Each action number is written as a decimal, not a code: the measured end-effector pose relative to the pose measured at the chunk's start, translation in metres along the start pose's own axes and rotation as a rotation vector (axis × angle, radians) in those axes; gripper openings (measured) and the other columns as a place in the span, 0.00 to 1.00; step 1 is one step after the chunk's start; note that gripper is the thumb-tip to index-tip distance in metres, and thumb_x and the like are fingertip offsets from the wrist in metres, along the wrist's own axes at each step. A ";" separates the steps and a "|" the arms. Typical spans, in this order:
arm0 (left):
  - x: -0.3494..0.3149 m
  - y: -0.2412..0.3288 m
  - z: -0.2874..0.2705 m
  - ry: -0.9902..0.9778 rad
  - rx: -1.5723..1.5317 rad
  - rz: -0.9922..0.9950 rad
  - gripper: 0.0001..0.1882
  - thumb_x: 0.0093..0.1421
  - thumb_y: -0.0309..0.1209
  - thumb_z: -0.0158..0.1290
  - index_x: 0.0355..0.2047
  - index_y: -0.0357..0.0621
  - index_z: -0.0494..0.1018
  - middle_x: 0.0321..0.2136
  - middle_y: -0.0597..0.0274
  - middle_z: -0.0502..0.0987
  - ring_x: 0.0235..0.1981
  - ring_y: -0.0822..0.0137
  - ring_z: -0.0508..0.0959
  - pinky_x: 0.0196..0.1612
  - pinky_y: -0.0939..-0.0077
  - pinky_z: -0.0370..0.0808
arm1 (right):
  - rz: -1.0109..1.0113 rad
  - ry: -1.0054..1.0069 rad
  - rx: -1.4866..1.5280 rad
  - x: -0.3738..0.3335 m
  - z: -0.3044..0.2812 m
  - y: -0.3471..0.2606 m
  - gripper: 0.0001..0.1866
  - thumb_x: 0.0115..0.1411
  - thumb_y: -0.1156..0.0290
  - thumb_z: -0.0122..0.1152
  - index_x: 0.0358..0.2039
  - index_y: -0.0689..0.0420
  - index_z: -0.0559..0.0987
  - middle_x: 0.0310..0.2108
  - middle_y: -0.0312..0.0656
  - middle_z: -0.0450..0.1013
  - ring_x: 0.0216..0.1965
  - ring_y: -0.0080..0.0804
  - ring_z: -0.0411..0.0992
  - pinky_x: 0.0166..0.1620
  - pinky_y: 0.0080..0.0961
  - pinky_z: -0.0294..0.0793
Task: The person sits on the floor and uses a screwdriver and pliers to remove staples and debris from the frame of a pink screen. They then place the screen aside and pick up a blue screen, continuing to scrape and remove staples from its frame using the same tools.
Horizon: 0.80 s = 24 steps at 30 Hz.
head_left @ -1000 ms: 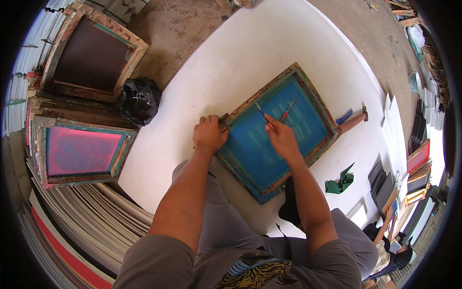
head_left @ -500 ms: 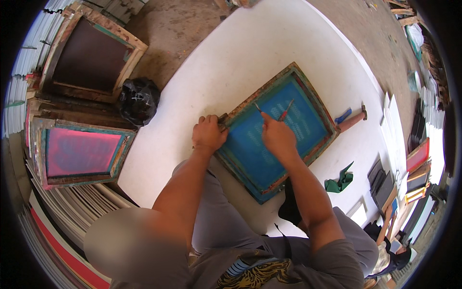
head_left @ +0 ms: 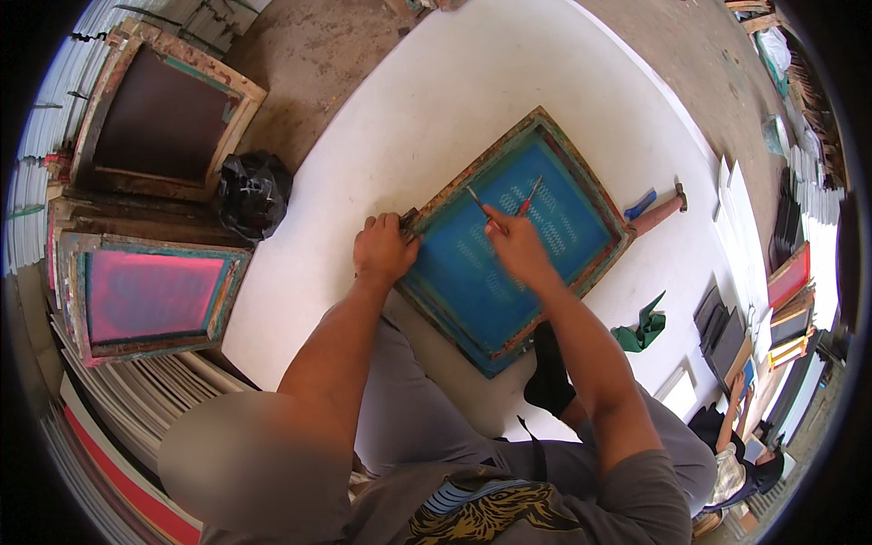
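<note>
A screen-printing frame point(head_left: 595, 168) with worn wooden sides and blue mesh lies slanted on the white sheet before me. Pale rows of marks show on its mesh. My left hand point(head_left: 383, 247) is closed at the frame's left edge, beside a small dark block point(head_left: 409, 221) that I cannot make out clearly. Over the mesh, my right hand point(head_left: 518, 245) grips a thin red-and-metal tool point(head_left: 529, 197) with two prongs spread apart. Whether it is one tool or two, I cannot tell. Part of it is hidden in my fingers.
A hammer point(head_left: 661, 213) and a blue-handled item point(head_left: 640, 203) lie right of the frame, a green cloth point(head_left: 641, 329) nearer me. Other screen frames point(head_left: 241, 104) lean at left beside a black plastic bag point(head_left: 254, 193). Another person point(head_left: 731, 468) works at far right.
The view has shifted slightly, so the frame and both hands appear a little further left and up. My left hand stays at the frame's edge, and the right still holds the tool.
</note>
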<state>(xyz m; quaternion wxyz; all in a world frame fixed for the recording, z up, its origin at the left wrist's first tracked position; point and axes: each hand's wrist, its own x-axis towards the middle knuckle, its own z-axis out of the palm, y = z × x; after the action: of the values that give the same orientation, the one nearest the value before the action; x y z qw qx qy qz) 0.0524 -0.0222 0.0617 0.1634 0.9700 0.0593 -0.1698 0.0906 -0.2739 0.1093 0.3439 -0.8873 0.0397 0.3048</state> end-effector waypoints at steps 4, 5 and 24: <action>0.001 0.000 0.001 0.016 -0.014 -0.001 0.24 0.59 0.49 0.64 0.44 0.42 0.74 0.45 0.55 0.79 0.51 0.51 0.77 0.51 0.55 0.77 | -0.061 0.011 0.043 0.006 -0.003 0.015 0.24 0.71 0.63 0.56 0.67 0.43 0.75 0.38 0.50 0.82 0.38 0.49 0.82 0.47 0.44 0.79; 0.002 0.000 0.000 0.004 -0.010 -0.011 0.24 0.58 0.49 0.64 0.44 0.42 0.74 0.45 0.55 0.79 0.51 0.51 0.77 0.51 0.55 0.77 | -0.115 0.060 -0.034 0.005 0.001 0.017 0.25 0.70 0.63 0.57 0.67 0.44 0.74 0.36 0.50 0.82 0.36 0.46 0.82 0.46 0.42 0.80; 0.000 0.002 -0.005 -0.044 0.015 -0.063 0.25 0.58 0.49 0.64 0.45 0.44 0.75 0.47 0.57 0.79 0.53 0.52 0.76 0.53 0.56 0.77 | 0.268 -0.243 0.834 0.006 -0.016 0.014 0.23 0.72 0.61 0.59 0.66 0.47 0.77 0.20 0.36 0.71 0.14 0.22 0.66 0.19 0.25 0.64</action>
<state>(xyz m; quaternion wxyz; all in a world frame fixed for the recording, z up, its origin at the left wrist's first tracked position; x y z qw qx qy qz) 0.0542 -0.0228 0.0668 0.1522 0.9649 0.0850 -0.1964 0.0996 -0.2937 0.1064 0.6316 -0.6176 0.2329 0.4067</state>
